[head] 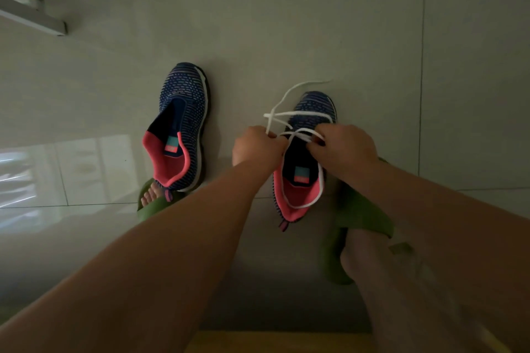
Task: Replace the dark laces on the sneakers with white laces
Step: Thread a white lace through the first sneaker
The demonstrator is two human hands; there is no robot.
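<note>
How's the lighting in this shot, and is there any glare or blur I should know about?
Head view: dim overall, colours muted; a bright window reflection glares off the floor tiles at the left edge; wide-angle stretch enlarges the forearms; the white lace stands out sharply between left hand and right hand; the bottom edge is soft.

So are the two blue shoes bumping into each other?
Apart. The head view shows bare floor between the left sneaker and the right sneaker, which has the white lace.

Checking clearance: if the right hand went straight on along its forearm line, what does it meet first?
Likely the white lace it already pinches, then the right sneaker's toe. The right hand points up-left; depth is unclear.
</note>
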